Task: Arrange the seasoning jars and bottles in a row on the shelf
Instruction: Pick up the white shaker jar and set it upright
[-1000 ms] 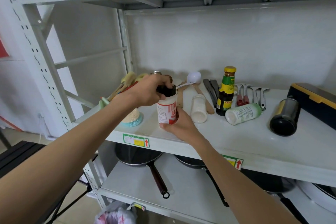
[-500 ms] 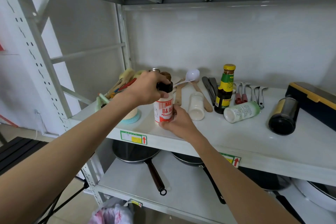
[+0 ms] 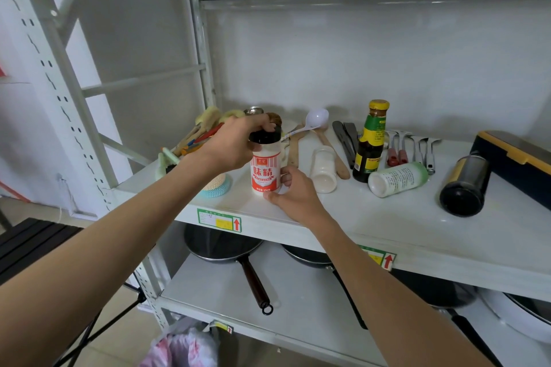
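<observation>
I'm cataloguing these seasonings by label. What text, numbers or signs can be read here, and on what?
"味精": red-and-white jar held by the left hand and right hand.
"250": same jar's bottom line, barely legible.
Red up arrows: shelf edge stickers; their print is too small.
Dark sauce bottle and tipped green-capped bottle: print blurred.

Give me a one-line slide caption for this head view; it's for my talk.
Both hands, left hand on the cap and right hand at the base, hold a red-labelled seasoning jar upright on the shelf.

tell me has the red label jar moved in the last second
Yes. The red label jar, held by the left hand and right hand, was tilted and lifted; now it stands upright on the shelf, label turned forward, left of the lying white jar.
</observation>
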`<act>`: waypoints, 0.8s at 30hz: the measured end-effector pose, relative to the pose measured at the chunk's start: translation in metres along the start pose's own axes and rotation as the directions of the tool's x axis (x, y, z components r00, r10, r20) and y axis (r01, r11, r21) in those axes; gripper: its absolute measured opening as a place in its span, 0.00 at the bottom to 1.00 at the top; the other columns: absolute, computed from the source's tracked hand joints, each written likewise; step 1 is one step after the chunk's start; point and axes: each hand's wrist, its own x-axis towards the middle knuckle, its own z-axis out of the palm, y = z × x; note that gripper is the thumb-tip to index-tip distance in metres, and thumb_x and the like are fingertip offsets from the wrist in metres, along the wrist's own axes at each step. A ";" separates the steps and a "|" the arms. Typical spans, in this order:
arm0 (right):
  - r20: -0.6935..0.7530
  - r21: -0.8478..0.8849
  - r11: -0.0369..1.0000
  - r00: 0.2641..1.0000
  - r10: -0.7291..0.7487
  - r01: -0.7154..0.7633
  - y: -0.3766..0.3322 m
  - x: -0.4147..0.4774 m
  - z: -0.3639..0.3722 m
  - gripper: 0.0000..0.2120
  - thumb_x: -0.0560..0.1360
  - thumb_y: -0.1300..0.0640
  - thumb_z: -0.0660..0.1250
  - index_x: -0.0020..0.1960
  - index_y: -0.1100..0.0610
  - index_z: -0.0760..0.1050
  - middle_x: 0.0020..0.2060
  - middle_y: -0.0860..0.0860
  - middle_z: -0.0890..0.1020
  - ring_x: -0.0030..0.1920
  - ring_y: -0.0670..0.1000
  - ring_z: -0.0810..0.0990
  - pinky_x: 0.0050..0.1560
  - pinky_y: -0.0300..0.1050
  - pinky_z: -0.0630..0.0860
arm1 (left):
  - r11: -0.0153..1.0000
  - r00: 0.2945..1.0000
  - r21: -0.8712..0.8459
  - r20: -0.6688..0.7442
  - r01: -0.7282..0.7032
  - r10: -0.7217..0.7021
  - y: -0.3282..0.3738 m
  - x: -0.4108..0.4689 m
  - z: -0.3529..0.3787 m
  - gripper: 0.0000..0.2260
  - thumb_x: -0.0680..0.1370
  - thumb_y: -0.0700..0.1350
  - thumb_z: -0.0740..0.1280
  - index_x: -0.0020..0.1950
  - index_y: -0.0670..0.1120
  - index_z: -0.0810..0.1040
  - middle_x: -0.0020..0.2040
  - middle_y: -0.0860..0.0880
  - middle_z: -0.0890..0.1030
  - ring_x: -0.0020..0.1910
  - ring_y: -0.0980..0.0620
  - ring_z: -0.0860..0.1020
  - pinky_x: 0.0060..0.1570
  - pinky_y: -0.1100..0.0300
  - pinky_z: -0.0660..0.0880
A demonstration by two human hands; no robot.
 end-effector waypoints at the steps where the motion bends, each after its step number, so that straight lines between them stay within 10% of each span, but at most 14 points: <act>1: 0.000 0.002 1.000 1.000 -0.003 0.003 0.000 0.000 0.000 0.24 0.70 0.55 0.75 0.63 0.55 0.71 0.58 0.52 0.79 0.55 0.49 0.77 0.61 0.45 0.75 | 1.000 1.000 -0.007 0.002 -0.005 0.005 -0.002 0.000 0.001 0.21 0.71 0.27 0.68 0.59 0.45 0.77 0.59 0.46 0.80 0.55 0.49 0.80 0.49 0.68 0.69; 13: -0.060 0.002 0.999 0.997 -0.049 0.049 -0.027 0.013 -0.017 0.24 0.70 0.54 0.75 0.63 0.56 0.72 0.58 0.51 0.80 0.54 0.47 0.77 0.57 0.40 0.74 | 0.997 0.996 -0.030 -0.055 -0.070 0.069 0.002 0.022 -0.027 0.20 0.71 0.25 0.67 0.59 0.43 0.77 0.61 0.43 0.80 0.61 0.47 0.77 0.43 0.85 0.66; 21: -0.020 0.036 0.999 1.000 -0.013 0.014 -0.020 0.000 -0.015 0.24 0.76 0.64 0.67 0.71 0.58 0.69 0.66 0.52 0.76 0.67 0.52 0.74 0.69 0.46 0.69 | 0.993 0.992 0.062 0.073 -0.105 0.101 0.013 0.013 -0.031 0.24 0.75 0.30 0.67 0.68 0.49 0.71 0.62 0.50 0.76 0.61 0.50 0.75 0.55 0.64 0.70; 24: -0.183 0.106 0.994 0.983 -0.012 0.032 -0.015 -0.003 -0.039 0.18 0.74 0.72 0.59 0.60 0.63 0.79 0.53 0.56 0.84 0.57 0.55 0.81 0.63 0.51 0.76 | 0.992 0.993 -0.064 -0.028 -0.113 0.112 0.036 -0.011 -0.021 0.27 0.76 0.29 0.61 0.72 0.48 0.67 0.65 0.54 0.74 0.64 0.57 0.71 0.61 0.68 0.65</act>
